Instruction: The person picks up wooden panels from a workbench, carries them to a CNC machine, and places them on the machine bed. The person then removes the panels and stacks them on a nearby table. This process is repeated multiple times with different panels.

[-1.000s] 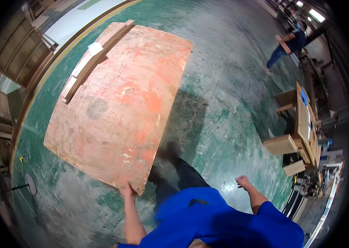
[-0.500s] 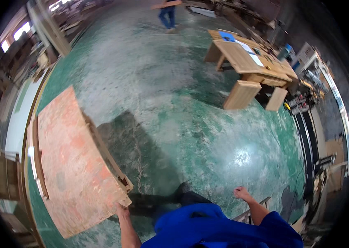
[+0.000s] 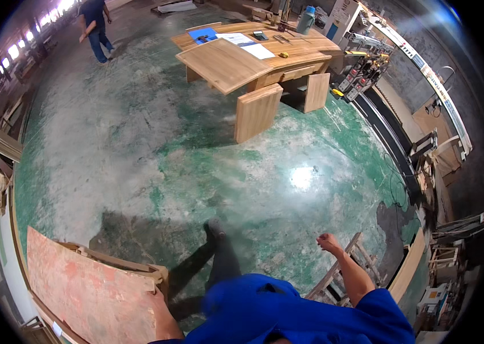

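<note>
A large worn board (image 3: 90,292), pale wood with reddish stains, spreads across the lower left, with a wooden rail along its far edge. At its near right corner my left hand (image 3: 156,299) is closed on the edge, the fingers partly hidden by the wood. My right hand (image 3: 329,243) hangs out to the right above the floor, fingers curled, nothing visible in it. Below that forearm stands a wooden frame with rungs (image 3: 333,281), apart from the hand.
Ahead, a wooden workbench (image 3: 311,43) bears papers, a blue folder and a green container. A panel (image 3: 225,63) juts from it; two more panels (image 3: 258,113) stand upright in front. A person (image 3: 96,28) walks at the far left. Machinery (image 3: 362,74) lines the right.
My view has swung right and I have stepped forward. The board now sits lower in view, still in my left hand. The bench appears closer; the other person appears further left.
</note>
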Motion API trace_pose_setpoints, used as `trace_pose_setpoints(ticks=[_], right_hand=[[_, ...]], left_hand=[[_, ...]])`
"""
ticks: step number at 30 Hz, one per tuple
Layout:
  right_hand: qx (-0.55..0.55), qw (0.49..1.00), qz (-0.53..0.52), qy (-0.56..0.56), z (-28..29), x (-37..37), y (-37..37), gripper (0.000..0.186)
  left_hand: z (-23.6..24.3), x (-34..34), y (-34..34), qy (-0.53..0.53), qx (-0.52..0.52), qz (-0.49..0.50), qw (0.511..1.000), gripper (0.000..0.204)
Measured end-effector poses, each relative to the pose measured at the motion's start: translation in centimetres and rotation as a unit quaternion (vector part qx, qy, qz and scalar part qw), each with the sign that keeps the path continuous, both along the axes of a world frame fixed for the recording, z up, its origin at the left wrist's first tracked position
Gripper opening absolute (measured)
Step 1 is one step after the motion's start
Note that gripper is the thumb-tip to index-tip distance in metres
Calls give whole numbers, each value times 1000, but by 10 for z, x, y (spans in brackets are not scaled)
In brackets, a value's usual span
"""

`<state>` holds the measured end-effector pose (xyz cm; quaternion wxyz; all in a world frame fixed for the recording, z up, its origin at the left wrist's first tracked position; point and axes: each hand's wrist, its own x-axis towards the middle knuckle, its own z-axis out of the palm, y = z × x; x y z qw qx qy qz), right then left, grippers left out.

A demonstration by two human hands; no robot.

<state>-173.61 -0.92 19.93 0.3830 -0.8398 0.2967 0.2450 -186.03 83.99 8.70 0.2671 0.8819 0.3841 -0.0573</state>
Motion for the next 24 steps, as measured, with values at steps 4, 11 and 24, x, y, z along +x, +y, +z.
trace_pose_setpoints(ticks=[4,11,24], right_hand=[[29,1000,-6,-3,-4,118,-5,37],[27,997,56,37,18,288,-17,35],[40,933,333,133,-49,693,-119,20]], left_hand=[[-3,99,-59,-22,-16,80,996,46],[16,238,-120,-162,-131,255,944,42],[-23,353,-353,-540,-487,568,385,35]])
